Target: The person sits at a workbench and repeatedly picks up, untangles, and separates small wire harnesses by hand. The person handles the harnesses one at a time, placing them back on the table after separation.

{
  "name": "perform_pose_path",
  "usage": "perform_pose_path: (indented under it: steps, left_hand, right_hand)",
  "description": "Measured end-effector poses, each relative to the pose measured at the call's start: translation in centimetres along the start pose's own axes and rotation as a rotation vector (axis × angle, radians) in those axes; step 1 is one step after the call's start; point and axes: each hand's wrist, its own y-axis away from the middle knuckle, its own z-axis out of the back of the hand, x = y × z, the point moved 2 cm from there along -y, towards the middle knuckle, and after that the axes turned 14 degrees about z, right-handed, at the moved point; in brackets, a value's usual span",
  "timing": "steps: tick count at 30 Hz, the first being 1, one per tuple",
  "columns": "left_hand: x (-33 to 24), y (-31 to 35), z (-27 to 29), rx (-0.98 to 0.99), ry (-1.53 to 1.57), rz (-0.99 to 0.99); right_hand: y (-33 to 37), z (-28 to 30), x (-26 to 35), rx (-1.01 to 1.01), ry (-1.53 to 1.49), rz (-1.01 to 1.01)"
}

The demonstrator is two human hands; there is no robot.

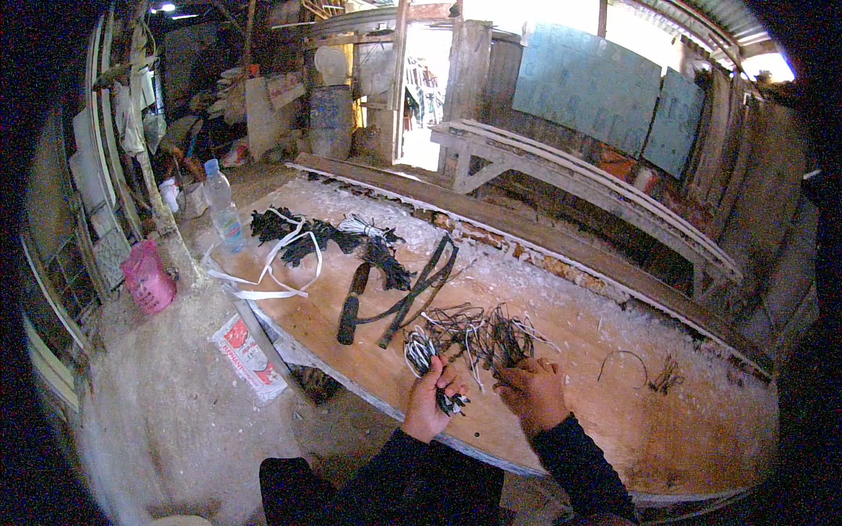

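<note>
A bundle of thin black and white cords (419, 352) is gripped in my left hand (427, 408), with its ends poking out below the fingers. My right hand (533, 396) is bent over the near edge of a loose tangle of mostly black cords (474, 331), its fingers curled in; what the fingertips pinch is hidden. The tangle lies on the plywood tabletop (579, 430) just beyond both hands. Left of it rest a dark round-handled tool (349, 317) and a crossed pair of black straps (421, 294).
Farther left lie black tied bundles (303, 238), a looped white strap (316, 267) and a clear plastic bottle (224, 210). A few cord scraps (665, 377) lie at right. On the floor are a pink bag (149, 279) and a red-white packet (249, 358). A wooden bench (561, 162) stands behind.
</note>
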Motion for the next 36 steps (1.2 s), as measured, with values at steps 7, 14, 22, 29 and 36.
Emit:
perform_pose_path:
  steps: [7,14,22,29,36]
  left_hand:
    - [0.0,0.0,-0.4,0.013,0.018,0.004]
    - [0.3,-0.5,-0.4,0.021,-0.028,0.044]
    - [1.7,-0.1,-1.2,-0.144,-0.903,0.04]
    - [1.6,-0.1,-1.0,0.033,-0.979,0.087]
    - [1.6,0.5,-1.6,-0.069,-1.074,0.092]
  right_hand:
    - [-0.3,-0.8,-0.1,0.028,0.051,-0.063]
    - [-0.4,0.9,-0.6,-0.114,-0.461,-0.083]
    - [0.5,0.2,0.2,-0.235,-1.538,-0.418]
    - [0.6,-0.2,0.3,-0.236,-1.482,-0.405]
    - [0.6,-0.4,0.7,-0.187,-1.597,-0.472]
